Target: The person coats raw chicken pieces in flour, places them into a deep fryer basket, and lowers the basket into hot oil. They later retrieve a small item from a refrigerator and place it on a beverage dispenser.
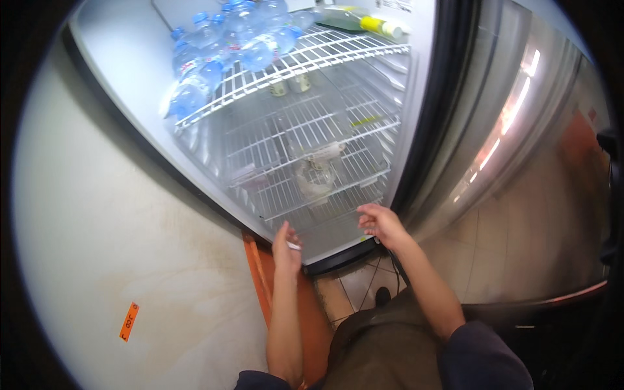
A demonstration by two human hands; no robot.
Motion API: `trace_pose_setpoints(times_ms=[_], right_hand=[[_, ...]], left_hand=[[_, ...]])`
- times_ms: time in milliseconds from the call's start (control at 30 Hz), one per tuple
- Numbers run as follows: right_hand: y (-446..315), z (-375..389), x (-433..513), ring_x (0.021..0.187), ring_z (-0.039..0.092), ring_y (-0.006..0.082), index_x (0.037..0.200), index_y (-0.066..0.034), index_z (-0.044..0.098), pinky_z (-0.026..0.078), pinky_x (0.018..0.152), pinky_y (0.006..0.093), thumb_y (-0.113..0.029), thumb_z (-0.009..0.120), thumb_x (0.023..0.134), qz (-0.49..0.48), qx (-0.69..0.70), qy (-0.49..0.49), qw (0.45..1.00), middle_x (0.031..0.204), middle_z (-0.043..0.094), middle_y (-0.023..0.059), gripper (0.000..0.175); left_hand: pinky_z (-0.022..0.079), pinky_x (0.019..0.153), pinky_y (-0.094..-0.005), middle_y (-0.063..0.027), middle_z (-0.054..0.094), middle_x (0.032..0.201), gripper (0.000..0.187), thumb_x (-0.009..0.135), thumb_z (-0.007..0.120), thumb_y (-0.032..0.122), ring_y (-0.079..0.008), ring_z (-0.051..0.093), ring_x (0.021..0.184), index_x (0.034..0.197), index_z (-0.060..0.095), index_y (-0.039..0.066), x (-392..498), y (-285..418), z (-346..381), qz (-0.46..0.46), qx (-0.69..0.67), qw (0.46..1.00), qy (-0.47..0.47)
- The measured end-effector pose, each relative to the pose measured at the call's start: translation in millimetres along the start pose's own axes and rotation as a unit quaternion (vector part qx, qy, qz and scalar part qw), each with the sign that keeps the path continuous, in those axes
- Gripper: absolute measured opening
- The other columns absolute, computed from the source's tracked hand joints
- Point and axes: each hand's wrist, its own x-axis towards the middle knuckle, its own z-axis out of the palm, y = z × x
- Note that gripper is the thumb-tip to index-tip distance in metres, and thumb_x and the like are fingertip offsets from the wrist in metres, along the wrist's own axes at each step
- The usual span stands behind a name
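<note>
My left hand is raised in front of the lower left of an open upright fridge, a small white object held against its fingers; blur hides what it is. At the lower right of the opening, my right hand holds nothing, its fingers loosely bent and apart. Clear plastic water bottles with blue caps lie piled on the top white wire shelf. A green bottle with a yellow neck lies on its side at the right of that shelf. Pale cans stand farther down.
Lower in the fridge is a clear plastic bag. The fridge door stands swung out at right. A pale panel with an orange label fills the left. Below are an orange surface, floor tiles and a dark cable.
</note>
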Motion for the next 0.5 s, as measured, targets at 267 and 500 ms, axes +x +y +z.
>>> trace_pose_setpoints(times_ms=[267,500], right_hand=[[141,29,-18,0.134,0.039,0.0411,0.140,-0.0024,0.047,0.032,0.111,0.0480,-0.041,0.052,0.097,-0.155,-0.466,-0.023,0.871,0.143,0.045,0.0219,0.058],[134,53,-36,0.128,0.044,0.0402,0.126,-0.0012,0.060,0.037,0.106,0.0478,-0.032,0.058,0.093,-0.210,-0.483,-0.043,0.849,0.136,0.052,0.0210,0.045]], left_hand=[[0.047,0.102,-0.0444,-0.0197,0.054,0.128,0.034,0.105,0.035,0.016,-0.0318,0.056,0.116,0.128,0.048,-0.004,-37,-132,-24,-0.210,-0.094,0.972,-0.036],[0.045,0.106,-0.0457,-0.0155,0.050,0.135,0.037,0.106,0.031,0.014,-0.0306,0.052,0.122,0.140,0.040,0.005,-9,-114,-54,-0.250,-0.115,0.960,-0.043]])
